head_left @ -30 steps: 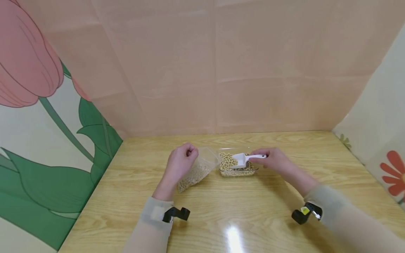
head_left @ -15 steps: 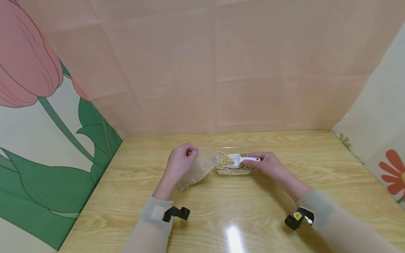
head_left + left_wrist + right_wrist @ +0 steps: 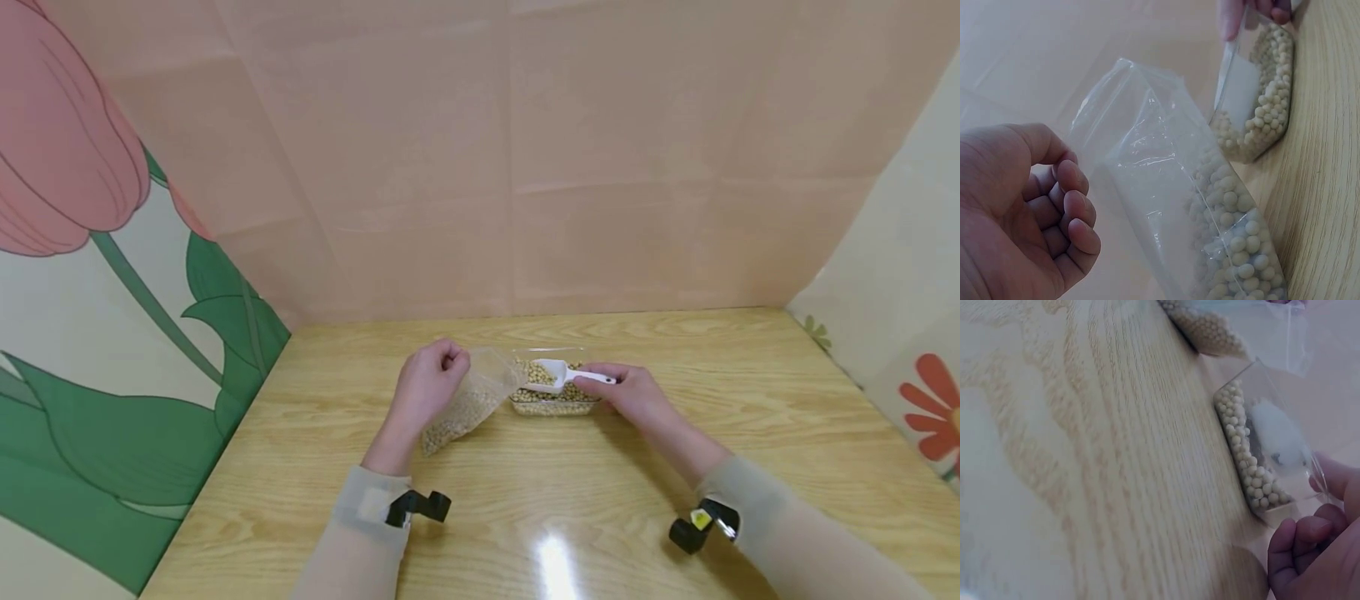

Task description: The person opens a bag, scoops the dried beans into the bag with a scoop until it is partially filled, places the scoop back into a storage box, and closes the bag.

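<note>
My left hand (image 3: 429, 382) pinches the upper edge of a clear plastic bag (image 3: 471, 402), its fingers curled. Pale round beans, like soybeans, fill the lower part of the bag, and its open mouth leans right toward a clear rectangular container (image 3: 555, 409). More of these beans (image 3: 1266, 112) lie in that container. With thumb and fingers my right hand (image 3: 636, 395) grips the handle of a white scoop (image 3: 558, 375). The scoop's blade is inside the container, pointing left among the beans, with some beans on it. In the right wrist view the container wall (image 3: 1285, 409) stands in front of the scoop.
The wood-grain table (image 3: 517, 492) reaches back to a pink-covered wall (image 3: 510, 167). A panel with a painted tulip (image 3: 67, 125) borders the left side, and a pale panel with a red flower (image 3: 933, 408) borders the right. Each wrist carries a small black camera (image 3: 420, 507).
My right hand has moved left with the scoop, and the container has shifted slightly left. The scoop's blade now sits further left, close to the bag's mouth. My left hand stays in place.
</note>
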`<move>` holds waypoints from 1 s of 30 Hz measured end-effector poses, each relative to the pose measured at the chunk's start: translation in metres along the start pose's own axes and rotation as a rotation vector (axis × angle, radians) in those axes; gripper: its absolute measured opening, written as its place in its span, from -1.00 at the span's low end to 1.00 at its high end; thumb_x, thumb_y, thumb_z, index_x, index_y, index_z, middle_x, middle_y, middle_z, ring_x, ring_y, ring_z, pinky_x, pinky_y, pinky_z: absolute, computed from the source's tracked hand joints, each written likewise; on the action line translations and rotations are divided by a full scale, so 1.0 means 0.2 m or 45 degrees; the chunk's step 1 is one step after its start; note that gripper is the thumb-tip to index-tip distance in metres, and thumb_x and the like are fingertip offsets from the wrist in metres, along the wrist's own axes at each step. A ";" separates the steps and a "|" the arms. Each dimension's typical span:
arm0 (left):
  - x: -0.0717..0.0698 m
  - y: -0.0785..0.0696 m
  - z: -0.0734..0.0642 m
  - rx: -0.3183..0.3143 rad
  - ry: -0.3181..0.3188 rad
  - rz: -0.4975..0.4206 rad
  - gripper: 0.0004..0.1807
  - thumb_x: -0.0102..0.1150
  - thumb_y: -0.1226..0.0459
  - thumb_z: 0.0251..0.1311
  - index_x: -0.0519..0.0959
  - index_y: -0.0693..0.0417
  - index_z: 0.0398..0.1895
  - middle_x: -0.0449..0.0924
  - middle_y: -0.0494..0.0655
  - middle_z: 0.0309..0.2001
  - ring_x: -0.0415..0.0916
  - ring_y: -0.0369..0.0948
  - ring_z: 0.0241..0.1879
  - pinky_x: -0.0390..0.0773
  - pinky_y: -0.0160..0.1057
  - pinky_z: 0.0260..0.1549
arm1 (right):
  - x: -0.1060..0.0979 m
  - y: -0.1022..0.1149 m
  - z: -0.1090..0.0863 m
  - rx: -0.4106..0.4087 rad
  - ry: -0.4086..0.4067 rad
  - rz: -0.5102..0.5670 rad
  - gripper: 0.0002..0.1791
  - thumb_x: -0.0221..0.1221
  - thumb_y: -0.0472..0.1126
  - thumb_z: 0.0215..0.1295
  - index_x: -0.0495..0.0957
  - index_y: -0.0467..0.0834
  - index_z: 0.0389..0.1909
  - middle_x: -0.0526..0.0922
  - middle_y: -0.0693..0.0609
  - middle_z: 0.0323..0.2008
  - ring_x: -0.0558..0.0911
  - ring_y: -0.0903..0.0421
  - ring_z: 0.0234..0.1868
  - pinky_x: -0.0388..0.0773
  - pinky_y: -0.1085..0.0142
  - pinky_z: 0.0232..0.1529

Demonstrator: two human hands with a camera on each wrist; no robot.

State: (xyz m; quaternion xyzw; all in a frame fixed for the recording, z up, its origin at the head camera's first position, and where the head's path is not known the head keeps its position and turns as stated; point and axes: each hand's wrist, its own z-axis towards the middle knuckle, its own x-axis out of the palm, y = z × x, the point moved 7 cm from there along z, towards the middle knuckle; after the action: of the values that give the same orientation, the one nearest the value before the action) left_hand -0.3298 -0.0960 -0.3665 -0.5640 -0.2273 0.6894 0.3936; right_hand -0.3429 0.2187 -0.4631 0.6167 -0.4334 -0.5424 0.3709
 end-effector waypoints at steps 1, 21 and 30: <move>0.00 0.00 0.00 -0.001 0.000 0.000 -0.78 0.02 0.14 0.44 0.57 -0.06 -0.38 0.46 -0.11 -0.56 0.34 -0.17 -0.62 0.40 -0.17 -0.54 | 0.00 0.00 0.00 0.003 0.006 0.025 -0.34 0.44 0.18 0.11 0.64 -0.07 0.18 0.68 0.09 -0.12 0.55 0.15 -0.30 0.55 0.25 -0.25; 0.00 0.00 0.00 0.017 -0.008 0.005 -0.77 0.02 0.16 0.44 0.56 -0.07 -0.41 0.44 -0.13 -0.59 0.32 -0.19 -0.63 0.39 -0.18 -0.55 | -0.08 -0.03 -0.03 -0.036 0.097 0.406 -0.45 0.38 0.04 0.25 0.60 -0.07 0.22 0.66 0.14 -0.19 0.62 0.23 -0.33 0.53 0.35 -0.30; 0.01 0.00 0.00 0.018 0.003 0.007 -0.76 0.01 0.16 0.45 0.60 -0.02 -0.36 0.45 -0.12 -0.59 0.32 -0.17 -0.64 0.39 -0.17 -0.54 | -0.12 0.10 -0.07 -0.149 0.144 0.391 -0.46 0.34 0.00 0.31 0.56 -0.18 0.22 0.56 0.05 0.12 0.61 0.15 -0.16 0.58 0.31 -0.01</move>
State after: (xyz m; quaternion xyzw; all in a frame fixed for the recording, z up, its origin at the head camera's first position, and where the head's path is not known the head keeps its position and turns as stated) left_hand -0.3297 -0.0954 -0.3676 -0.5626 -0.2204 0.6915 0.3959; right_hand -0.3331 0.2331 -0.4342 0.5501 -0.4686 -0.4681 0.5086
